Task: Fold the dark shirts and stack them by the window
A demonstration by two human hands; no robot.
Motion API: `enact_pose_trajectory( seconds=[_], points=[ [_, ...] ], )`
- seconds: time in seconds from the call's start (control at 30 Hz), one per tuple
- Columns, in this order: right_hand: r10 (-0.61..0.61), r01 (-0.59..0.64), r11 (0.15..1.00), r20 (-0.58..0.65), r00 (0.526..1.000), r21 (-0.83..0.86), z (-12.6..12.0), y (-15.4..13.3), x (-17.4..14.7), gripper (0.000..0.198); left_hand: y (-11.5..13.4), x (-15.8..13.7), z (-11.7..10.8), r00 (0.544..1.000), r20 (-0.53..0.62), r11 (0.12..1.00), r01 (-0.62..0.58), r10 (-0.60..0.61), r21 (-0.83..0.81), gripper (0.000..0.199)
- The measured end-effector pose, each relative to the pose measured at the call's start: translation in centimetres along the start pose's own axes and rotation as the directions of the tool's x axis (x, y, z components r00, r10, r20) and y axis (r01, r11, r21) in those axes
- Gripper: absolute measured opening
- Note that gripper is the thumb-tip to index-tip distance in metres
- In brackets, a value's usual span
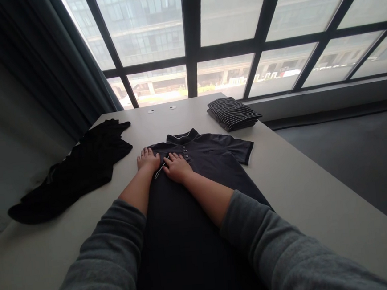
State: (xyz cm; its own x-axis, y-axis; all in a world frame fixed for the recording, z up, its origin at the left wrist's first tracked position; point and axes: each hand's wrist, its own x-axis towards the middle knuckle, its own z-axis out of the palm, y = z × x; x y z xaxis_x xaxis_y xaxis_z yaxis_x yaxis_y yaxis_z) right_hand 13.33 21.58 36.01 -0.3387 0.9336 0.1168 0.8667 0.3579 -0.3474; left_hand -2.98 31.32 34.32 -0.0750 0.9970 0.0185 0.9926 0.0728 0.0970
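Observation:
A dark polo shirt [212, 170] lies front up on the white table, its collar pointing to the window. Its right-hand sleeve spreads outward, while the left-hand sleeve is turned in over the chest, with white trim showing between my hands. My left hand [148, 159] rests flat on the shirt's left shoulder edge, fingers stretched out. Beside it, my right hand [177, 166] presses flat on the chest near the buttons, fingers extended and nothing gripped. My forearms hide part of the shirt's body.
A heap of black clothing [91, 164] lies along the left side of the table [304, 194]. Folded garments [233, 113], the top one striped, are stacked at the far right corner. Two cable holes [172, 107] sit near the back edge, before the window. A dark curtain [55, 53] hangs at left.

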Motion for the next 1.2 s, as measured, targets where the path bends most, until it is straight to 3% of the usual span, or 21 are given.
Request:
enact_pose_trajectory(
  seconds=[0.1, 0.2, 0.3, 0.37, 0.47, 0.57, 0.7, 0.9, 1.2],
  points=[
    [-0.023, 0.024, 0.999, -0.047, 0.999, 0.022, -0.7, 0.1, -0.4, 0.062, 0.2, -0.1, -0.3, 1.000, -0.009, 1.000, 0.003, -0.003, 0.004, 0.077],
    [0.012, -0.011, 1.000, -0.040, 0.999, 0.013, -2.6, 2.7, -1.5, 0.067, 0.2, -0.3, -0.4, 1.000, -0.022, 1.000, -0.001, 0.001, 0.005, 0.076],
    [0.083, -0.082, 0.995, 0.004, 0.997, -0.050, -5.4, 8.7, -4.1, 0.071, 0.1, -0.3, -0.4, 1.000, -0.029, 1.000, -0.005, 0.005, 0.006, 0.077],
    [0.212, -0.208, 0.973, 0.024, 0.977, -0.100, -7.3, 13.7, -6.6, 0.072, 0.1, -0.2, -0.3, 1.000, -0.026, 1.000, -0.004, 0.004, 0.006, 0.079],
    [0.430, -0.420, 0.887, 0.017, 0.903, -0.191, -9.4, 20.5, -10.7, 0.071, 0.1, 0.0, -0.2, 1.000, -0.016, 1.000, 0.001, -0.001, 0.009, 0.081],
    [0.539, -0.525, 0.819, -0.004, 0.842, -0.233, -10.3, 24.5, -13.5, 0.070, 0.0, 0.1, -0.2, 1.000, -0.007, 1.000, 0.002, -0.002, 0.014, 0.081],
    [0.630, -0.607, 0.752, 0.006, 0.777, -0.257, -10.5, 25.7, -14.0, 0.078, -0.1, 0.1, -0.3, 1.000, 0.000, 1.000, 0.001, -0.001, 0.025, 0.081],
    [0.695, -0.677, 0.700, 0.004, 0.719, -0.226, -10.7, 25.5, -13.1, 0.084, 0.0, 0.1, -0.5, 1.000, 0.022, 0.999, 0.005, -0.006, 0.038, 0.083],
    [0.691, -0.676, 0.709, 0.008, 0.723, -0.200, -10.6, 26.0, -13.0, 0.085, -0.2, 0.3, -0.5, 0.999, 0.035, 0.999, -0.002, 0.000, 0.051, 0.082]
  ],
)
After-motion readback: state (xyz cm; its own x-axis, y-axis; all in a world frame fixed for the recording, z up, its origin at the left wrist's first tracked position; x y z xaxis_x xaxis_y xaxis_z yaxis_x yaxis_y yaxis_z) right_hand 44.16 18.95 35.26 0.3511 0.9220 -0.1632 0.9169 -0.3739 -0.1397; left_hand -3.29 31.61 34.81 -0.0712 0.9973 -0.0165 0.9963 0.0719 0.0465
